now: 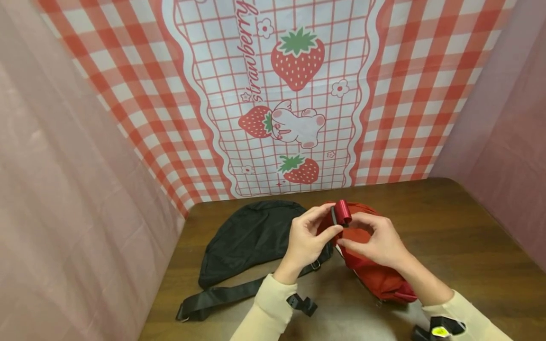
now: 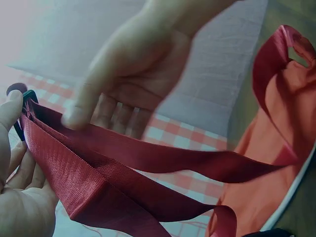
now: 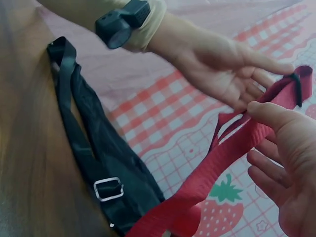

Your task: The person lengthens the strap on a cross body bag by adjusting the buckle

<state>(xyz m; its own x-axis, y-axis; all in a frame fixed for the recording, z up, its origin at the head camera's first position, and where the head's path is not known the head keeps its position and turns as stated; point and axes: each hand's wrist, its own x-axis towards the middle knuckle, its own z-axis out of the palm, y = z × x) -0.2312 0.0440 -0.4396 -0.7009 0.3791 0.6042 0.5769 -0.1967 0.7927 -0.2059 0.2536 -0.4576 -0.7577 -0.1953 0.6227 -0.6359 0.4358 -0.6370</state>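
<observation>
Both hands are raised over a red bag (image 1: 368,272), working on its red webbing strap (image 2: 84,177). My left hand (image 1: 308,239) pinches the dark strap slider (image 3: 297,90) between thumb and fingers, with the strap looped through it. A short red loop stands up past the slider in the head view. My right hand (image 1: 380,240) holds the strap just beside the slider, thumb on one face and fingers behind. From there the strap hangs in folded lengths down to the bag, as the left wrist view shows.
A black bag (image 1: 251,241) lies flat to the left on the brown wooden table (image 1: 460,237). Its black strap (image 1: 228,294), with a metal buckle (image 3: 108,189), runs along its near side. Behind the table hangs a strawberry-print checked cloth (image 1: 405,94); pink curtains flank both sides.
</observation>
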